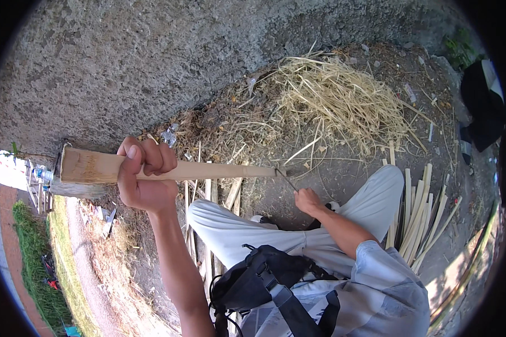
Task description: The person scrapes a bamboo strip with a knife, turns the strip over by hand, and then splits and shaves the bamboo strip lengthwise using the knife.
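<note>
My left hand (148, 174) is wrapped round a long pale slat (208, 171), which looks like split bamboo. The slat's broad end juts out to the left, and its narrow end points right, in front of my knees. In my closed right hand (308, 201) is a thin dark knife (287, 181); the fingers hide its handle. The blade's tip meets the slat near its narrow end.
A heap of pale shavings (343, 101) lies beyond my hands, beside a rough concrete wall (152, 56). Several cut strips (421, 213) rest by my right knee, others (208, 253) by my left. A black bag (270, 278) sits on my lap. Dark cloth (483, 106) lies far right.
</note>
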`<state>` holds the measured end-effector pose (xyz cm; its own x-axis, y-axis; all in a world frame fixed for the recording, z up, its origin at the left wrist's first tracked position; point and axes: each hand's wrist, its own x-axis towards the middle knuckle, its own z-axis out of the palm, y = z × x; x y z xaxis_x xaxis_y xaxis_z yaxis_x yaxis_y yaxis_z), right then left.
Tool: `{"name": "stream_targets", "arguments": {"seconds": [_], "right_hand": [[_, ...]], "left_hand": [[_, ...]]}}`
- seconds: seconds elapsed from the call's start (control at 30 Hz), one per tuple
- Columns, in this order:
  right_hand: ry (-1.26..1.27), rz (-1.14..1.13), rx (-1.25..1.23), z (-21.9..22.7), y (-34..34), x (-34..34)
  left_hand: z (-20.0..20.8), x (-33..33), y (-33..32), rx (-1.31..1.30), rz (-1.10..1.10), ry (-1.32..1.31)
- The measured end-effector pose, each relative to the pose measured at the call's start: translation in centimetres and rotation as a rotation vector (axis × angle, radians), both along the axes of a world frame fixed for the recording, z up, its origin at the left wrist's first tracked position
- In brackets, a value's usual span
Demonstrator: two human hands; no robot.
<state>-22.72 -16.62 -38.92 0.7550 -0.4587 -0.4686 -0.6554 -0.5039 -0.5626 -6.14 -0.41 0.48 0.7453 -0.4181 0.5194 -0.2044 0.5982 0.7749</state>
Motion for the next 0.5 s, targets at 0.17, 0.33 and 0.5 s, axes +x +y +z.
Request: {"name": "stream_targets", "arguments": {"seconds": [0.17, 0.33, 0.5], "right_hand": [[-0.024, 0.054, 0.013, 0.5, 0.1, 0.4], [0.076, 0.107, -0.015, -5.3, -1.4, -0.5], [-0.004, 0.061, 0.018, 2.7, 0.2, 0.7]], "left_hand": [[0.5, -0.3, -0.5, 0.003, 0.007, -0.006], [0.1, 0.1, -0.2, 0.017, 0.002, -0.014], [0.5, 0.2, -0.4, -0.004, -0.007, 0.007]]}}
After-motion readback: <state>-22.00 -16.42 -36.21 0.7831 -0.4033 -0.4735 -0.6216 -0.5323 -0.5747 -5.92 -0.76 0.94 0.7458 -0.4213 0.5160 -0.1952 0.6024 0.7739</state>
